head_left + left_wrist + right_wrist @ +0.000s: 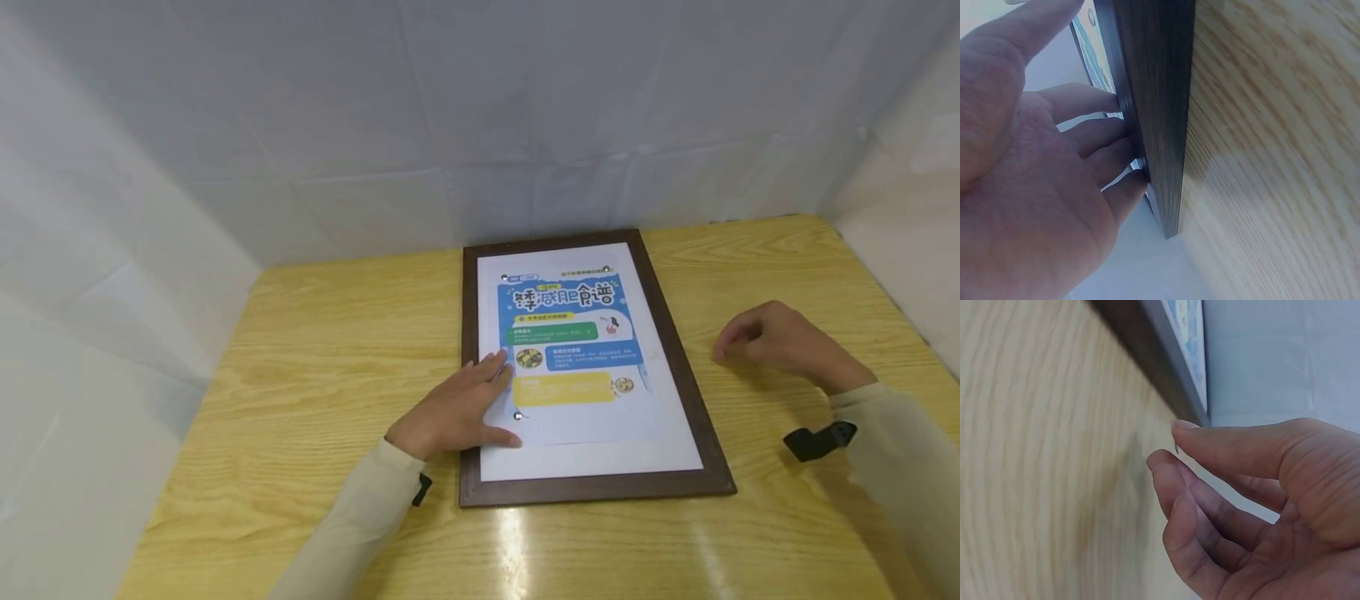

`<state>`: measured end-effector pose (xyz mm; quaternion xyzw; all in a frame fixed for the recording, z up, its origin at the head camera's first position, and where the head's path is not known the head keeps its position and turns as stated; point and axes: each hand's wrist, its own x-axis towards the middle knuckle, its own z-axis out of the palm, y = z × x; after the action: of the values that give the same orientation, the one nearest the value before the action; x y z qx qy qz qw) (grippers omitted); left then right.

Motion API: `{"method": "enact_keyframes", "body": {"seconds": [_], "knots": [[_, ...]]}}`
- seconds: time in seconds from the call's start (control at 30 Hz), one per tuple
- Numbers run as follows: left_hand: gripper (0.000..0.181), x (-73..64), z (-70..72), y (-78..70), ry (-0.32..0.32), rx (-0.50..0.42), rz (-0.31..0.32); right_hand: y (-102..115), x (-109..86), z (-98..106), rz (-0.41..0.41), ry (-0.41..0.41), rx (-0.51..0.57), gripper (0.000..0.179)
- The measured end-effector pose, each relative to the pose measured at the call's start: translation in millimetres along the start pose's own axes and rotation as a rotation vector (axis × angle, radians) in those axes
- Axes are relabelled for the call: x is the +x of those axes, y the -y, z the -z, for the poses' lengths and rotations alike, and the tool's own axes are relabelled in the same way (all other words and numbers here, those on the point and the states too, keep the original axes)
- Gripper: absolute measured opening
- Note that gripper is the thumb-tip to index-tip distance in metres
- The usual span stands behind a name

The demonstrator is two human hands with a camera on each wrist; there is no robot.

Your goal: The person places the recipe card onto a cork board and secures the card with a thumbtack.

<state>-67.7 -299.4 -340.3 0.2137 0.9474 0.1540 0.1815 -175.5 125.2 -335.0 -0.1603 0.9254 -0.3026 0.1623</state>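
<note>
A framed white board (592, 462) lies on the wooden table, with a blue, green and yellow printed poster (570, 333) on it. Silver thumbtacks show at the poster's two upper corners and near its lower left, the last being this thumbtack (517, 415). My left hand (457, 408) rests with spread fingers over the poster's left side and the dark brown frame (1154, 81). Off the frame's right side, my right hand (783, 346) hovers above the table. Between its thumb and fingers it pinches a tiny thin dark point, apparently a thumbtack (1177, 449), mostly hidden by the fingers.
The yellow wooden table (337, 350) extends on both sides of the frame. A pale cloth wall (450, 125) stands behind its far edge and along the sides. Dark camera mounts (817, 440) are worn at the wrists.
</note>
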Motion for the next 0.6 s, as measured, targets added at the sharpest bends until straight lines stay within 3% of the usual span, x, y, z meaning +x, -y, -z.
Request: {"method": "enact_keyframes", "body": {"seconds": [0.2,0.6], "knots": [[0.102,0.0,-0.3,0.2,0.0,-0.006,-0.001,18,-3.7,-3,0.018,-0.005,0.069,0.016],[0.101,-0.6,1.2,-1.4,-0.005,-0.009,-0.005,45,-7.2,-16,0.044,0.005,0.102,0.017]]}}
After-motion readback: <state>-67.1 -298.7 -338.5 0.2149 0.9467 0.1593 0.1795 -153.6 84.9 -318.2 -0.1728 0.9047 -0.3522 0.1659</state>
